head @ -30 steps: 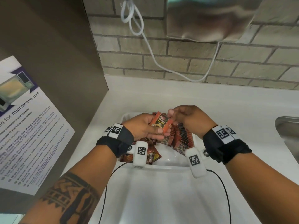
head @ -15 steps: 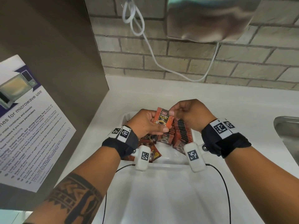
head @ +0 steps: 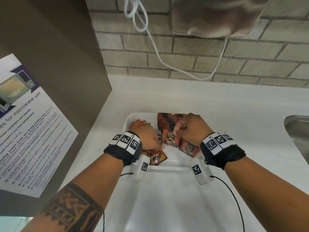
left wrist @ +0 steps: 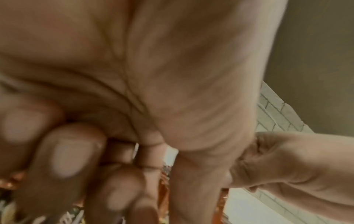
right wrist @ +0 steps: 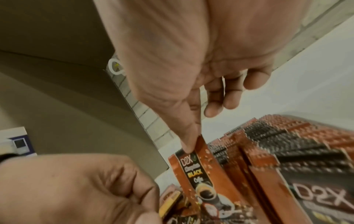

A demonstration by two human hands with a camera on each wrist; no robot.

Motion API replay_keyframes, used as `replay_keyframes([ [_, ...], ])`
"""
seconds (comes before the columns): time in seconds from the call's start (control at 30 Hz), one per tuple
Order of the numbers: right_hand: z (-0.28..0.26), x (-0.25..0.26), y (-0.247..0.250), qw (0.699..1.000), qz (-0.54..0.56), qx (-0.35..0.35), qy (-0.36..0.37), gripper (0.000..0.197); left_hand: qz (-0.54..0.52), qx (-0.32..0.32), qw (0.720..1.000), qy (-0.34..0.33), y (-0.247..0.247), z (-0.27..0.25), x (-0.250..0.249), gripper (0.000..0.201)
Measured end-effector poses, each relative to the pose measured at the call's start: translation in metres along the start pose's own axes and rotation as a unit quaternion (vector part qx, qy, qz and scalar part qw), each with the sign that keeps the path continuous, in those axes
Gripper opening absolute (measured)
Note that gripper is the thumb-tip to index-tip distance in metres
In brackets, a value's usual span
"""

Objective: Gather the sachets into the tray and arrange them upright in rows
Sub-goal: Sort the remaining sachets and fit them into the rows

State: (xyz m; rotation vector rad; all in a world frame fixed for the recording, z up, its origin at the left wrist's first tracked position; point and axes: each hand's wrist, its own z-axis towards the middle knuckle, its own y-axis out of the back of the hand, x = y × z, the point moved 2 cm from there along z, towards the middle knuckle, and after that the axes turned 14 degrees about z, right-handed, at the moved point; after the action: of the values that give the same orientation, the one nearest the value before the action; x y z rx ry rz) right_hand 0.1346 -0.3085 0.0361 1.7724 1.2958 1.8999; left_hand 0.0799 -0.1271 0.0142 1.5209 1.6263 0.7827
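Observation:
A white tray (head: 167, 168) on the counter holds orange-and-black D2X coffee sachets. A row of upright sachets (head: 167, 121) fills its far right part. My right hand (head: 177, 129) pinches the top edge of one upright sachet (head: 170, 139) at the near end of that row; the right wrist view shows thumb and finger on that sachet (right wrist: 195, 171). My left hand (head: 158, 144) is just left of it, fingers curled round another sachet (head: 159, 137), mostly hidden. Loose sachets (head: 157, 157) lie flat under my left wrist, and more loose ones (head: 138, 123) at the tray's far left.
A brown cabinet side (head: 66, 64) with a microwave poster (head: 25, 123) stands close on the left. A steel sink (head: 297, 131) is at the right. A white cable (head: 150, 39) hangs on the brick wall behind. Another sachet (head: 189, 149) leans at the tray's near right.
Both hands have come down from above the tray into it. The sachet they held in the air now stands at the near end of the upright row.

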Motion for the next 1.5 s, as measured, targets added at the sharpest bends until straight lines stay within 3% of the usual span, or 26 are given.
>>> replay_keyframes([
  [0.07,0.002,-0.002,-0.008,1.000,-0.020,-0.011,-0.018,0.009,-0.025,0.031,0.998,-0.052,-0.001,-0.001,-0.013,0.029],
  [0.13,0.002,-0.002,-0.013,0.998,-0.047,-0.014,-0.025,0.008,-0.019,0.053,0.995,-0.079,-0.003,0.001,-0.024,0.031],
  [0.23,0.002,-0.001,-0.016,0.997,-0.067,-0.011,-0.038,0.006,0.014,0.067,0.995,-0.074,-0.009,0.012,-0.030,0.041],
  [0.63,0.005,-0.005,-0.016,0.997,-0.067,0.015,-0.043,0.014,0.043,0.088,0.993,-0.069,-0.012,0.028,-0.033,0.048],
  [1.07,0.004,-0.001,-0.006,1.000,-0.028,0.001,-0.012,0.022,0.019,0.084,0.994,-0.070,-0.010,0.026,-0.034,0.043],
  [1.27,-0.013,0.015,0.008,0.999,0.037,-0.014,0.031,0.017,-0.025,0.056,0.997,-0.053,0.003,0.016,-0.014,0.026],
  [1.37,-0.035,0.027,0.005,0.996,0.082,0.021,0.017,0.016,0.009,0.042,0.998,-0.052,0.006,0.010,-0.002,0.025],
  [1.5,-0.050,0.030,-0.026,0.987,0.068,0.139,-0.044,0.018,0.012,0.030,0.998,-0.053,0.003,0.005,0.008,0.033],
])
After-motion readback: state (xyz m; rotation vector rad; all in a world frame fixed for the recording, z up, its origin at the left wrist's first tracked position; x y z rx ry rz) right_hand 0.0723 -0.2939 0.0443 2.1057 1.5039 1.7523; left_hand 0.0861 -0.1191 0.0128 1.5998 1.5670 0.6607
